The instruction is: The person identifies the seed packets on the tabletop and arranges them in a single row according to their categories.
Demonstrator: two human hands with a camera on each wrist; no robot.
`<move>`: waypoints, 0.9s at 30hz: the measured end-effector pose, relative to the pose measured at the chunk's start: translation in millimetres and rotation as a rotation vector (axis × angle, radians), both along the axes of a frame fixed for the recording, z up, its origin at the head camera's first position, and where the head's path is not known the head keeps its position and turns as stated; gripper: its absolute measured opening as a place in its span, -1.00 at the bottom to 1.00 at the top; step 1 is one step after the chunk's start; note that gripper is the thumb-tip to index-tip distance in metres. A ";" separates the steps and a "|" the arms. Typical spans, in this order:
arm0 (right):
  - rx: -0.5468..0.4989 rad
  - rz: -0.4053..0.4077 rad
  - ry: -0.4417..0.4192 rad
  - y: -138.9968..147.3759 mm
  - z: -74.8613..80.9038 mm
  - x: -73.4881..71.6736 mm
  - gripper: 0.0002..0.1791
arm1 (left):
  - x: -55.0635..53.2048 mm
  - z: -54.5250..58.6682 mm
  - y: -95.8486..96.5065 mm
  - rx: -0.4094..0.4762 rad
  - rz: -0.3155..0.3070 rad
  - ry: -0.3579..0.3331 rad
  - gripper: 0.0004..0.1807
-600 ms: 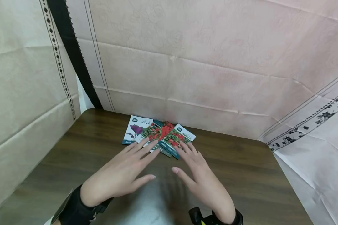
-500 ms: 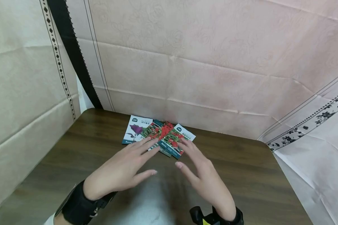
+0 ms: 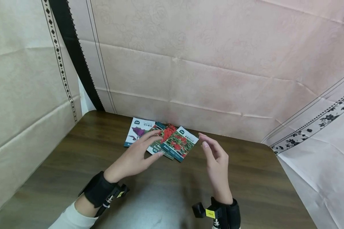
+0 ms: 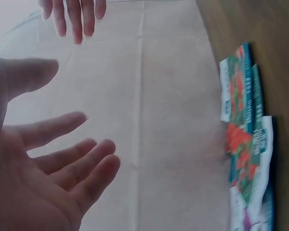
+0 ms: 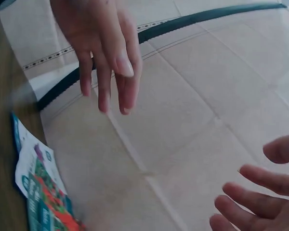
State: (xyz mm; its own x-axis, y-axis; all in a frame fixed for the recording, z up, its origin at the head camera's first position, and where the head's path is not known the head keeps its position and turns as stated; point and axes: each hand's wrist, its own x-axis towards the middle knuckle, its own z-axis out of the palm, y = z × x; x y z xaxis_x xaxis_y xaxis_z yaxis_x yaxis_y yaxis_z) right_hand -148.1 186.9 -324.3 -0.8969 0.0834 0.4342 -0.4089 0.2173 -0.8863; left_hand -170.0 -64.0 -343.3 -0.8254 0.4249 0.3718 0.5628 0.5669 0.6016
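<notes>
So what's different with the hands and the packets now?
The right hand moved right, so it no longer covers part of the packets in the head view, and its fingers bend more. The left hand shifted a little up and right in that view. Neither hand took hold of anything. The packets stayed put, fanned out and overlapping.

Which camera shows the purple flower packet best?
The head view, because the purple flower packet lies mostly uncovered, seen from above. The right wrist view shows it slanted and partly covered; the left wrist view catches only a blurry bit at the bottom.
</notes>
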 end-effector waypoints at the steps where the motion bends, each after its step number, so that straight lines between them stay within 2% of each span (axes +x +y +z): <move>1: -0.028 -0.003 -0.018 0.2 -1.7 -1.8 -0.67 | -2.9 -2.7 0.1 0.016 0.000 -0.009 -0.46; 8: -0.289 -0.005 -0.178 -0.4 -13.2 -14.4 -0.60 | -16.5 -15.2 5.7 0.098 -0.012 -0.088 -0.50; 11: -0.356 -0.007 -0.216 -0.1 -19.3 -20.2 -0.60 | -22.5 -18.7 10.3 0.133 -0.022 -0.139 -0.51; 16: -0.421 -0.013 -0.330 3.2 -34.4 -32.0 -0.59 | -38.5 -27.0 19.7 0.230 -0.035 -0.231 -0.53; 19: -0.447 -0.020 -0.398 4.7 -46.2 -38.7 -0.60 | -48.8 -36.1 24.0 0.284 -0.023 -0.299 -0.52; 24: -0.458 -0.006 -0.470 6.4 -62.5 -46.1 -0.62 | -63.6 -52.0 30.4 0.378 0.029 -0.435 -0.51; 27: -0.468 0.002 -0.504 6.3 -70.1 -49.4 -0.61 | -69.9 -59.5 33.1 0.417 0.068 -0.483 -0.51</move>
State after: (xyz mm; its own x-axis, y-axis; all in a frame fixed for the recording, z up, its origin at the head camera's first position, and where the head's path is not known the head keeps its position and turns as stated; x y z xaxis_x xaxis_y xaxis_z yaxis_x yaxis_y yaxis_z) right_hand -197.5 193.2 -394.4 -0.9804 0.1584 -0.1172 0.0778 -0.2353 -0.9688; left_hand -239.9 -30.9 -402.8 -0.9612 0.2660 0.0737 0.1440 0.2556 0.9560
